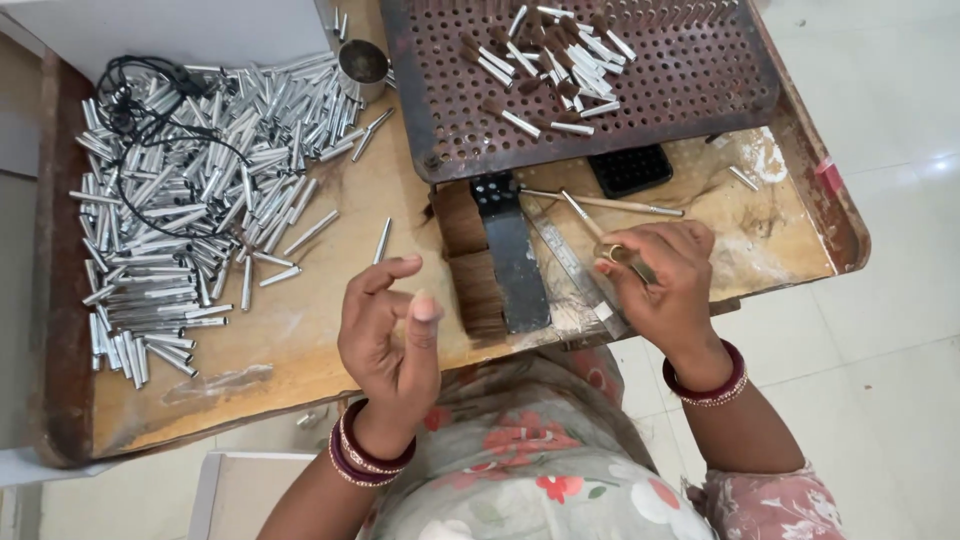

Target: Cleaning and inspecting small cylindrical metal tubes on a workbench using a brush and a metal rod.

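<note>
Tubes [190, 190] silver. Cable [140, 105] black. Tray [560, 110] rusty brown, dotted with holes. Bristles [470, 260] dark brown. Table [330, 290] tan wood. Bangles [705, 385] maroon. Dress [540, 470] grey-green with red floral print. Floor [880, 320] white.

Wooden tray-table [300, 340] — bearing metal tubes [190, 190], perforated tray [700, 80], bristle bundles [470, 260].

left hand [385, 335] hovered empty above the wooden table [300, 340], fingers [395, 268] curled loosely. right hand [665, 280] pinched a small brass-coloured tube [625, 256] just beside the brown bristle bundle [470, 258] and the dark metal blade [512, 255]. a big pile of silver tubes [190, 200] lay off to the left, and a perforated rusty tray [700, 70] held finished pieces.
</note>
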